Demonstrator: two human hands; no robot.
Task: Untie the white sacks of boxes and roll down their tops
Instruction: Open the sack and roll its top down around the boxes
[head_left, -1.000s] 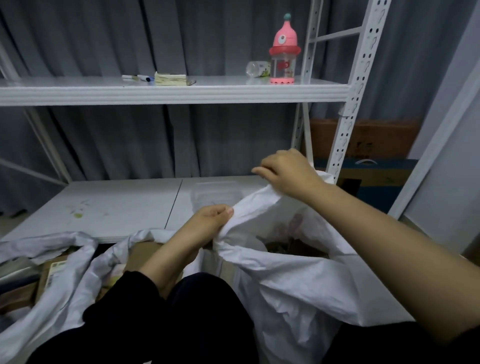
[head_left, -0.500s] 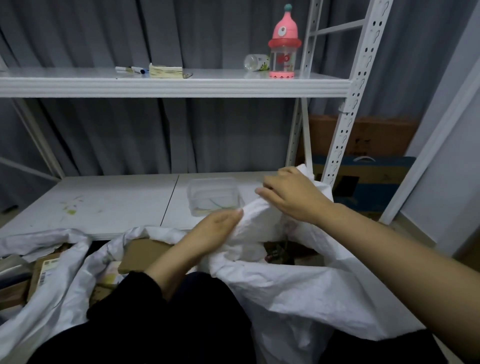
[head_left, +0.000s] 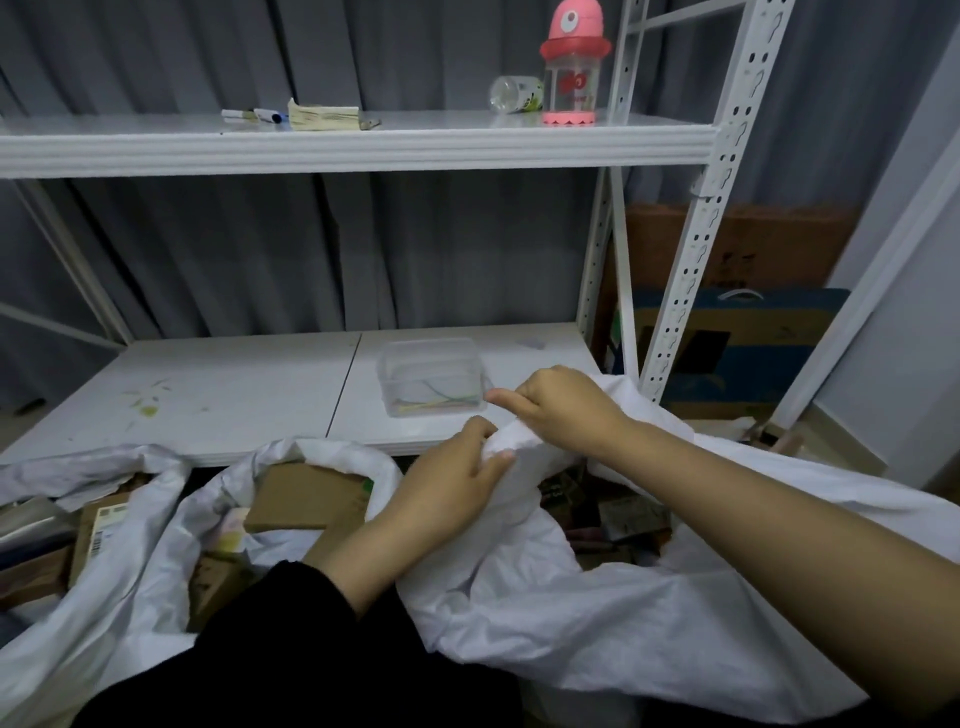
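Note:
A white sack (head_left: 613, 618) lies open in front of me at the right, with small boxes (head_left: 621, 517) showing in its mouth. My left hand (head_left: 457, 483) pinches the sack's near rim. My right hand (head_left: 561, 405) grips the same rim fabric just beyond it, close to the left hand. A second white sack (head_left: 130, 582) sits open at the left, holding cardboard boxes (head_left: 306, 499). Its top is folded down around them.
A white shelf board (head_left: 218, 395) lies just beyond the sacks, with a clear plastic tub (head_left: 431, 376) holding thin ties. The upper shelf (head_left: 353, 145) carries a pink bottle (head_left: 571, 62), markers and a pad. A perforated white upright (head_left: 696, 228) stands right; cardboard boxes (head_left: 737, 332) sit behind it.
Both hands have pushed the right sack's rim downward and come closer together. The sack's mouth sits lower, and the clear tub behind it has come into full view.

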